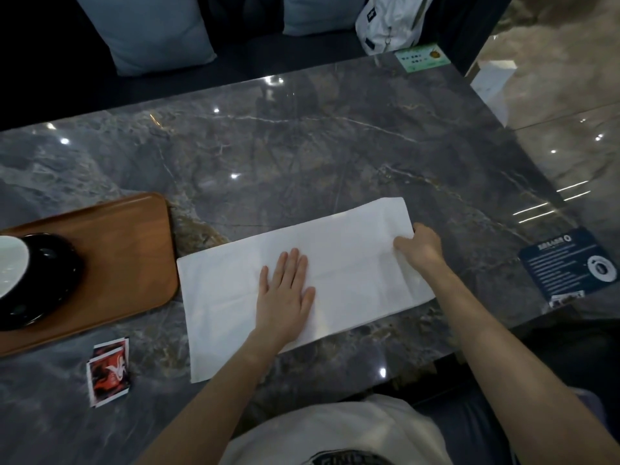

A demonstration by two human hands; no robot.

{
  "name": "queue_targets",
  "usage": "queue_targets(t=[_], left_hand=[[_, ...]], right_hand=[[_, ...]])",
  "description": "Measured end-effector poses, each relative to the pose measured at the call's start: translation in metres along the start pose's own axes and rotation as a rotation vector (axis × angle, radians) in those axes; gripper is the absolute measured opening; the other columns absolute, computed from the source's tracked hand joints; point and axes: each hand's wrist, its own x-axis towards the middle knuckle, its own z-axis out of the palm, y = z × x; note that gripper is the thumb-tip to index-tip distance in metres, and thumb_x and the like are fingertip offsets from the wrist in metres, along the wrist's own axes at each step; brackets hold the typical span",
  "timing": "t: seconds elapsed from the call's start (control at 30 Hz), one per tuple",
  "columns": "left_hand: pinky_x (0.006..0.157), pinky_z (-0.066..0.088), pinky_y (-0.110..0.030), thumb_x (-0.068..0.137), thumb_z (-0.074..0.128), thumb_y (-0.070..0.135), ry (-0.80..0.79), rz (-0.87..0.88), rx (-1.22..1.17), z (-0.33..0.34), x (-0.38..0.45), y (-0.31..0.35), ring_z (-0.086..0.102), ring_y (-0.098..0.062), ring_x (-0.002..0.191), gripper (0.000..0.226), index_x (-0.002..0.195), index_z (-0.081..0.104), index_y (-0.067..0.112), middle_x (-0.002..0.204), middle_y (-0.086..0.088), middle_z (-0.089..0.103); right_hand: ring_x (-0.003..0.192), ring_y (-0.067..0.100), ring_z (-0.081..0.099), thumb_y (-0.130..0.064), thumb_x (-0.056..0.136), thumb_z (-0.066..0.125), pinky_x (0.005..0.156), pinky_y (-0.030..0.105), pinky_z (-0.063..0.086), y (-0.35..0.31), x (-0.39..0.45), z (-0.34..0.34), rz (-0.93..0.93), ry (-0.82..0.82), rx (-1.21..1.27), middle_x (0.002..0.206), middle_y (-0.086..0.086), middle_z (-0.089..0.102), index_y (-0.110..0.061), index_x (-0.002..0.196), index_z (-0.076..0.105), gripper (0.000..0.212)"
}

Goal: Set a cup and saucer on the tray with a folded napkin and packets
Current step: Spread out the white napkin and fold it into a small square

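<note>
A white napkin (335,250) lies as a long folded strip on the marble table. My left hand (285,290) presses flat on its middle, fingers straight. My right hand (419,245) pinches the napkin's right end between thumb and fingers. A wooden tray (127,250) sits at the left. On it stands a black saucer (47,283) with a white cup (10,266), partly cut off by the frame edge. Red and white packets (109,372) lie on the table in front of the tray.
A dark blue card (567,266) lies at the table's right edge and a green card (421,58) at the far corner. Behind the table are a dark sofa with pale cushions (151,31) and a white bag (392,21). The table's near edge runs by my lap.
</note>
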Motion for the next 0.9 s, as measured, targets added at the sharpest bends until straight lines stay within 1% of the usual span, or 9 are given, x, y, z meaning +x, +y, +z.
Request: queue_targets(t=[0.2,0.3,0.4,0.47,0.53,0.6,0.7,0.8,0.9], left_hand=[[0.11,-0.016,-0.039,0.072,-0.03,0.059,-0.027,0.016,0.022,0.0,0.001,0.0,-0.023,-0.015,0.136,0.084,0.145,-0.01,0.022,0.145,0.007,-0.025],[0.109,-0.017,-0.039,0.079,-0.017,0.055,-0.072,0.005,0.035,-0.003,0.002,0.001,-0.02,-0.016,0.14,0.074,0.144,-0.013,0.021,0.146,0.007,-0.028],[0.111,-0.015,-0.04,0.095,0.007,0.046,-0.165,-0.001,0.001,-0.016,0.005,0.001,-0.016,-0.018,0.143,0.059,0.145,-0.009,0.02,0.154,0.002,-0.019],[0.115,-0.007,-0.04,0.099,0.02,0.036,-0.194,-0.034,-0.233,-0.032,0.007,0.002,-0.005,-0.017,0.144,0.052,0.146,0.009,0.019,0.157,-0.001,-0.003],[0.115,0.011,-0.035,0.099,0.031,0.03,-0.108,-0.172,-0.68,-0.054,0.005,0.003,0.02,-0.016,0.141,0.042,0.139,0.035,0.019,0.153,-0.002,0.025],[0.105,0.03,-0.03,0.097,0.038,0.029,-0.03,-0.294,-1.137,-0.076,-0.003,0.003,0.045,-0.016,0.126,0.034,0.126,0.053,0.02,0.135,-0.002,0.052],[0.1,0.037,-0.034,0.093,0.038,0.035,-0.108,-0.304,-1.532,-0.098,-0.019,0.002,0.053,-0.018,0.116,0.032,0.118,0.052,0.023,0.125,0.001,0.055],[0.106,0.036,-0.039,0.079,0.06,0.041,-0.149,-0.343,-1.656,-0.102,-0.035,-0.006,0.05,-0.021,0.119,0.054,0.127,0.043,0.022,0.132,-0.001,0.049],[0.102,0.042,-0.03,0.081,0.065,0.019,-0.128,-0.256,-1.488,-0.098,-0.053,-0.015,0.05,-0.011,0.121,0.059,0.133,0.04,0.027,0.129,0.008,0.052]], right_hand=[[0.082,0.029,0.065,-0.007,0.078,0.067,0.072,0.037,0.053,-0.008,-0.016,-0.018,0.132,-0.249,0.666,0.105,0.02,0.066,0.007,0.109,0.06,0.034],[0.08,0.025,0.066,-0.003,0.082,0.061,0.069,0.036,0.054,-0.024,-0.032,-0.03,0.081,-0.4,0.782,0.101,0.017,0.067,0.003,0.109,0.06,0.028],[0.087,0.029,0.068,-0.004,0.081,0.063,0.082,0.045,0.054,-0.042,-0.05,-0.033,-0.046,-0.445,0.712,0.101,0.017,0.07,-0.005,0.108,0.063,0.027],[0.087,0.024,0.07,-0.004,0.08,0.066,0.081,0.04,0.056,-0.056,-0.064,-0.03,-0.137,-0.465,0.664,0.101,0.012,0.071,-0.007,0.11,0.062,0.031],[0.074,0.013,0.071,-0.001,0.08,0.065,0.068,0.027,0.059,-0.068,-0.076,-0.023,-0.238,-0.488,0.651,0.093,0.006,0.07,-0.007,0.111,0.059,0.032],[0.073,0.014,0.07,-0.003,0.08,0.066,0.061,0.026,0.058,-0.08,-0.087,-0.012,-0.324,-0.506,0.591,0.093,0.005,0.069,-0.011,0.113,0.056,0.035],[0.073,0.018,0.066,-0.008,0.082,0.064,0.053,0.024,0.055,-0.097,-0.103,0.013,-0.395,-0.495,0.428,0.097,0.009,0.066,-0.016,0.12,0.048,0.041],[0.078,0.022,0.067,-0.013,0.084,0.061,0.063,0.032,0.058,-0.108,-0.117,0.043,-0.488,-0.483,0.318,0.093,0.01,0.065,-0.021,0.121,0.047,0.041],[0.069,0.017,0.066,-0.011,0.085,0.058,0.064,0.028,0.057,-0.118,-0.128,0.062,-0.53,-0.581,0.287,0.076,0.004,0.065,-0.018,0.122,0.048,0.038]])
